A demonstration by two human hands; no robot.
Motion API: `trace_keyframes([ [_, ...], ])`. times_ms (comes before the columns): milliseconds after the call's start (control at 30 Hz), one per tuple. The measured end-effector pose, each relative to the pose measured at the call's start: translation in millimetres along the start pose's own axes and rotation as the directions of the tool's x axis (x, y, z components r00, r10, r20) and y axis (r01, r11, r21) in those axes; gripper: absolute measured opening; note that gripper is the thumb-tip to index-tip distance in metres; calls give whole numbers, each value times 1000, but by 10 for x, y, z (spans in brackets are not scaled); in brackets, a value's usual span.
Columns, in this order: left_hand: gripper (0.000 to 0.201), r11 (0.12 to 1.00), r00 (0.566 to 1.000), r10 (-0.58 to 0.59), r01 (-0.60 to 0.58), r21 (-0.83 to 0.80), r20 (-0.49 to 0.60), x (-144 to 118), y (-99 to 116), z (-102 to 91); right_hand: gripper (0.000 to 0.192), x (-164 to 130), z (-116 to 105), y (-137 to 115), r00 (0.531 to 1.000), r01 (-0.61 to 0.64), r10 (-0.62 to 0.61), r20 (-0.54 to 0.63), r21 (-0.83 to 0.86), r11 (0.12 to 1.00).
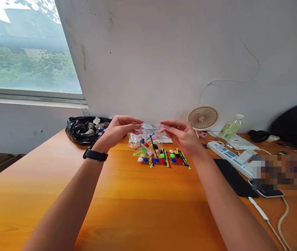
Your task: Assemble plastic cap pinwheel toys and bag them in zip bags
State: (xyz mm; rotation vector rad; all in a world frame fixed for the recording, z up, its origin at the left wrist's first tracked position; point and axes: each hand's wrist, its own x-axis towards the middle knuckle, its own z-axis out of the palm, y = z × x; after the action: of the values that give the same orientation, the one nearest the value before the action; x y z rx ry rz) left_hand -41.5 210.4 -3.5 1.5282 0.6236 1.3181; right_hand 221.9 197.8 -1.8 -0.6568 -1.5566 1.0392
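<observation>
A clear plastic bag (150, 128) hangs between my two hands above the table, its top edge stretched level. Colourful plastic sticks and round pieces (145, 148) show inside its lower part. My left hand (123, 127), with a black band on the wrist, pinches the bag's left top corner. At the right top corner, my right hand (178, 132) pinches it between thumb and fingers. Below and behind the bag, small round plastic pieces (156, 160) in white, blue, red, green, yellow and black lie in rows with bundles of coloured sticks (166, 158) among them.
On the wooden table (127, 209), a black plastic bag (77, 130) with crumpled items stands at the back left. A small fan (203, 118), a bottle (230, 128), a power strip (229, 157), a black flat object (234, 177), a phone (267, 190) and cables occupy the right side.
</observation>
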Motion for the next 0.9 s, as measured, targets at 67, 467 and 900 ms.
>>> trace_keyframes([
  [67, 12, 999, 999, -17, 16, -34, -39, 3, 13, 30, 13, -4, 10, -22, 1000, -5, 5, -7, 16, 1000],
  [467, 33, 986, 983, 136, -122, 116, -126, -28, 145, 274, 14, -19, 67, -127, 983, 118, -131, -132, -103, 988],
  [900, 39, 979, 988, 118, -98, 181, -102, -52, 212, 316, 32, 2, 130, -51, 999, 21, -25, -47, -85, 996],
])
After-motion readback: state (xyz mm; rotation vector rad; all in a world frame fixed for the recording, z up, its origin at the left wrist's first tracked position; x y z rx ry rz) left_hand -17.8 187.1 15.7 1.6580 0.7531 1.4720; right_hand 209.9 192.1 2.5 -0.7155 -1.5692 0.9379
